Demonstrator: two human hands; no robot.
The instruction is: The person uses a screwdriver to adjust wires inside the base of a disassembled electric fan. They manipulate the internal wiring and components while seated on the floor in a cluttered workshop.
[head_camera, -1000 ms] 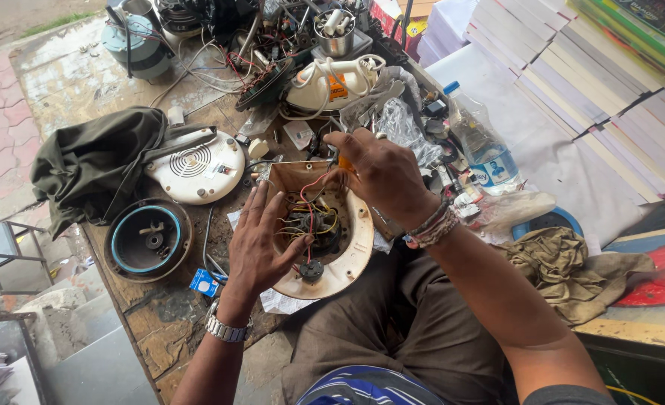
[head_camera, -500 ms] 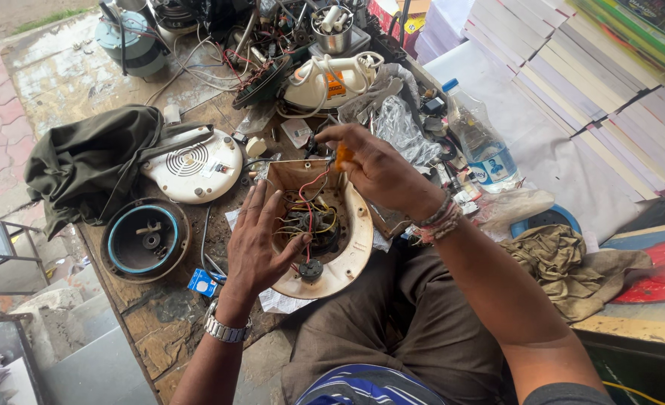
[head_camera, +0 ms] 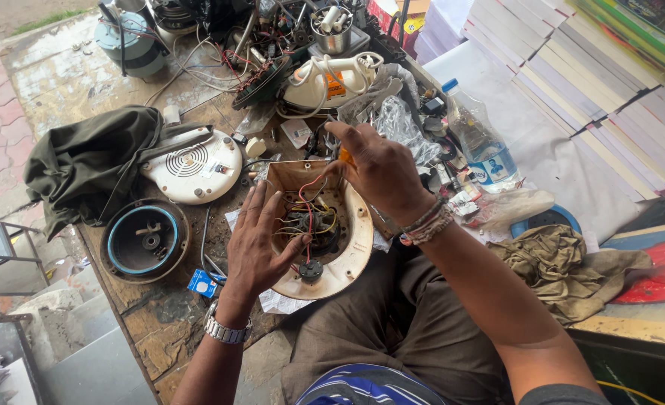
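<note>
Opened appliance base (head_camera: 345,259): cream, round, turned underside up, resting at the near edge of the workbench (head_camera: 160,330) and partly over the person's lap. Inside, red and yellow wires (head_camera: 308,214) and a dark motor part; the middle is shadowed and partly covered by the hands, so the connections are hard to make out.

Left hand (head_camera: 261,244): laid flat on the base's left rim, fingers spread apart and straight, gripping nothing. A metal watch (head_camera: 226,330) sits on the wrist.

Right hand (head_camera: 381,172): over the far rim of the base, back toward the camera, fingers curled together on a small orange-handled tool (head_camera: 345,156). Only a bit of orange shows; its tip is hidden, so the kind of tool cannot be told. Beaded bracelets on the wrist.

Left of the base: a white round cover (head_camera: 194,166) with spiral vents, a dark round housing (head_camera: 145,240) with a blue ring, a small blue packet (head_camera: 201,283), and an olive cloth (head_camera: 92,161).

Far side: a white clothes iron (head_camera: 329,79), a tangle of wires and parts too crowded to separate, and a metal cup.

Right: a clear plastic bottle (head_camera: 476,139) with a blue cap, crumpled plastic, a khaki rag (head_camera: 558,262), and stacked books (head_camera: 573,67) cut off by the frame edge.
</note>
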